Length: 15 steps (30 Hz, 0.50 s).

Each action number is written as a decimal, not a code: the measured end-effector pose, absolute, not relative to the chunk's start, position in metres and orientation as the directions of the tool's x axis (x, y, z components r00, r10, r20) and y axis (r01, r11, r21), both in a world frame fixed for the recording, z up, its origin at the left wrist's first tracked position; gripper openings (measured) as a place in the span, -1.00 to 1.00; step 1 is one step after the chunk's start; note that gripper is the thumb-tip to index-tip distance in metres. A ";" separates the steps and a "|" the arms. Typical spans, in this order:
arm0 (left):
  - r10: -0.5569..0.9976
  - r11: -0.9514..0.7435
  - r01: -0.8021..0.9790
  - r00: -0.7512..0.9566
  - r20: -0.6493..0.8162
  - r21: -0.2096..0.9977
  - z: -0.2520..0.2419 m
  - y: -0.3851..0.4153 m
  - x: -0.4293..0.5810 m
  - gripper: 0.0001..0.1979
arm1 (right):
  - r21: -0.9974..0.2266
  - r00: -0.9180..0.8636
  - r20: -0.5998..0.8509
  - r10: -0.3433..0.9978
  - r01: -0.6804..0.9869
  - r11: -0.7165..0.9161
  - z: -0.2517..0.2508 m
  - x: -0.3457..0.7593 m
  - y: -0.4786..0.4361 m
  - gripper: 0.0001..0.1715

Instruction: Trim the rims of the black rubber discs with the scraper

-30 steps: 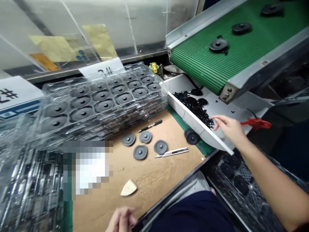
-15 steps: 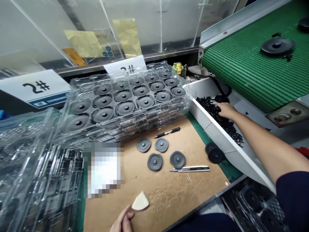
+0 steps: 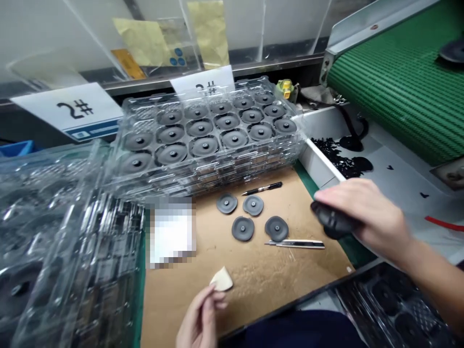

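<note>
My right hand (image 3: 373, 217) is closed round a black rubber part (image 3: 331, 220), above the near wall of the white bin. My left hand (image 3: 203, 314) pinches the edge of a small cream-coloured wedge (image 3: 222, 279) over the brown board (image 3: 174, 309). Several grey discs with centre studs lie on the board, among them one disc (image 3: 242, 228) and another (image 3: 276, 228) that touches a slim cutter (image 3: 297, 244). Behind them rests a black pen (image 3: 262, 188).
Stacked clear trays (image 3: 213, 159) of grey discs stand behind the board, with more trays (image 3: 68, 232) at left. The white bin (image 3: 322, 159) holds black scraps (image 3: 337, 157). A green conveyor (image 3: 402, 82) rises at upper right. A dark tray (image 3: 391, 304) sits lower right.
My right hand has left the bin's scraps, come nearer and taken hold of a black part. My left hand has moved up onto the cream wedge. The camera view has shifted.
</note>
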<state>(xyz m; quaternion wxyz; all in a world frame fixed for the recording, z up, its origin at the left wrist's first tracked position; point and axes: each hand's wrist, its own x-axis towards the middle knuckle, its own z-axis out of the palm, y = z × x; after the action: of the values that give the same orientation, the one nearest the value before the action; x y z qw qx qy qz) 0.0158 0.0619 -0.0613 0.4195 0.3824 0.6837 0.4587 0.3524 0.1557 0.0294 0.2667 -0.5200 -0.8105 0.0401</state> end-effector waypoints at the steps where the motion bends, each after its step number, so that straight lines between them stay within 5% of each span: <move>1: 0.926 0.291 -0.019 -0.246 -0.286 0.957 -0.050 0.065 0.029 -0.78 | -0.353 -0.442 0.385 0.810 0.740 0.572 0.033 0.334 0.146 -0.55; 3: 0.926 0.377 -0.370 0.132 -0.353 0.849 -0.030 0.073 0.055 -0.56 | -0.366 -0.616 0.348 0.707 0.605 0.707 0.035 0.303 0.130 -0.56; 6: 0.819 0.559 -0.570 0.495 -0.292 0.602 -0.012 0.080 0.079 -0.27 | -0.429 -0.686 0.336 0.645 0.499 0.753 0.025 0.269 0.113 -0.58; 12: 0.806 0.592 -0.692 0.527 -0.270 0.414 -0.009 0.062 0.065 -0.32 | -0.620 -0.551 0.352 0.757 0.469 0.629 0.003 0.224 0.086 -0.53; 15: 0.808 0.585 -0.723 0.484 -0.336 0.367 -0.016 0.049 0.050 -0.40 | -0.675 -0.527 0.237 0.816 0.515 0.529 -0.003 0.216 0.075 -0.38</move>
<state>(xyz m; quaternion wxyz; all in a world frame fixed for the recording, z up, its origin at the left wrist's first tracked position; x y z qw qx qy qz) 0.0498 0.0493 -0.0162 0.8568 0.0880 0.2419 0.4468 0.2164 0.0748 -0.0027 0.2749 -0.4009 -0.8299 0.2736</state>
